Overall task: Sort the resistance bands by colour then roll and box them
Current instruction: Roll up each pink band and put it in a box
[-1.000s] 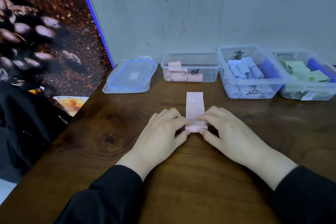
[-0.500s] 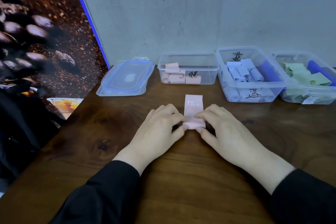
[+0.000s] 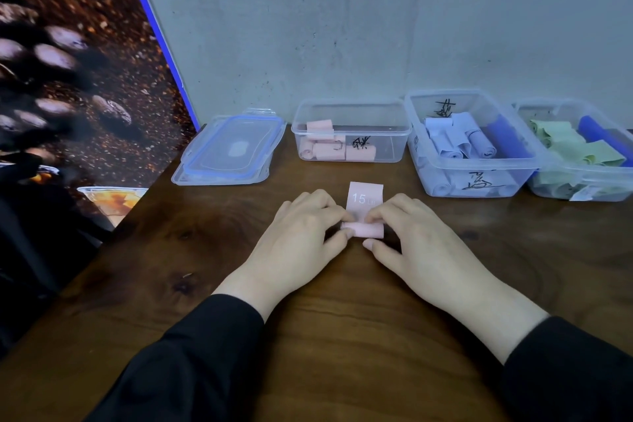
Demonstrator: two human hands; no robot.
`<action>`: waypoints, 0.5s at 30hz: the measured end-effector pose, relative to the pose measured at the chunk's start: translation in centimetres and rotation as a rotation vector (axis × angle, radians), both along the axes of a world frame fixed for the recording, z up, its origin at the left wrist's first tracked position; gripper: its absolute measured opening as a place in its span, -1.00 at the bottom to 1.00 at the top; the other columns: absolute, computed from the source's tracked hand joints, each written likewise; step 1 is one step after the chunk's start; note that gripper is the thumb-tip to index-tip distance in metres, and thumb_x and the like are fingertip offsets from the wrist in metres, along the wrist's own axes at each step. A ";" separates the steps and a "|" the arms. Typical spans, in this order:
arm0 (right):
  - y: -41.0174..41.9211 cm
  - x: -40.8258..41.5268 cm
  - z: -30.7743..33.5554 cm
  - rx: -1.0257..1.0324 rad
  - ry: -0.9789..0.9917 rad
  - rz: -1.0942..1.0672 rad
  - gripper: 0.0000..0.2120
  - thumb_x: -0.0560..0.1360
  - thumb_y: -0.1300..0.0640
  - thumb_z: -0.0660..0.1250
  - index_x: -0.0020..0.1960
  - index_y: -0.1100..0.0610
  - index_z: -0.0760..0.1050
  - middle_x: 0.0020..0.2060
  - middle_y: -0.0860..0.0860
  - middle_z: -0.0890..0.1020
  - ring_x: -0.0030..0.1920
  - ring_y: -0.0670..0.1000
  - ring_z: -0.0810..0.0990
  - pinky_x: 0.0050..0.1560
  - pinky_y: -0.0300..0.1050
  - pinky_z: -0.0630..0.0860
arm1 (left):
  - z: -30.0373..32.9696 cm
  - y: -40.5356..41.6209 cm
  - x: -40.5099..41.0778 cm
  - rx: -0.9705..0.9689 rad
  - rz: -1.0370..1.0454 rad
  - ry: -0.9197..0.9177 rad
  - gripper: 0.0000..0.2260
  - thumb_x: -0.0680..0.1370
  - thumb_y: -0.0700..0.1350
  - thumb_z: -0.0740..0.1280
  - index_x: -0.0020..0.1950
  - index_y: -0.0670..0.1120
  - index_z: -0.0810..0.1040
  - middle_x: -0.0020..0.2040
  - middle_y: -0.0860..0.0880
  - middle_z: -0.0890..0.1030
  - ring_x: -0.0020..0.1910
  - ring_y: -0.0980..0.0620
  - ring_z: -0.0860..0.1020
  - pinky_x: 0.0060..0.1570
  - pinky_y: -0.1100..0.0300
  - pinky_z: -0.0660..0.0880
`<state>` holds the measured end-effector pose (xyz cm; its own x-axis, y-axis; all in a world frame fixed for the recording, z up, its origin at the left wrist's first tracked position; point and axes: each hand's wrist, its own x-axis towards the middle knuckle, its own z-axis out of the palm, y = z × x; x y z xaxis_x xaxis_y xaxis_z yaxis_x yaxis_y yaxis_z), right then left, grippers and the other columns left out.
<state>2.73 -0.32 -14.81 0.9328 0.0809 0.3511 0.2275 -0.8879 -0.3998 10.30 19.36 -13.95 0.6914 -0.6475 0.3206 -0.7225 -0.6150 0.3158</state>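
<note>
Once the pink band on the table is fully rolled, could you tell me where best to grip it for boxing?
Probably pinch the pink band across its rolled middle from above, thumb nearside and fingers on the far side over the loose flap, since the roll lies crosswise on the table.

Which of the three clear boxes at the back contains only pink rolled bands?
The leftmost box, directly behind the hands and beside the loose lid. It holds only pink rolls; the middle box holds pale blue bands, the right box green.

Table [image 3: 342, 301]: lid [image 3: 233, 151] back left. Right of it, three boxes in a row along the wall: first box [image 3: 351, 128], second box [image 3: 476, 144], third box [image 3: 582, 151]. Band [image 3: 364, 207] before first box, between left hand [image 3: 301, 236] and right hand [image 3: 421, 243].
</note>
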 end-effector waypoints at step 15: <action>-0.9 0.5 0.2 0.016 0.076 0.117 -0.73 0.57 -0.04 0.38 0.26 -0.10 0.56 0.01 -0.24 0.46 0.05 -0.15 0.42 0.15 -0.10 0.45 | 0.6 0.2 0.2 0.034 -0.078 0.096 -0.81 0.58 0.07 0.29 0.09 0.08 0.63 -0.03 0.17 0.45 0.00 0.17 0.36 0.15 0.11 0.35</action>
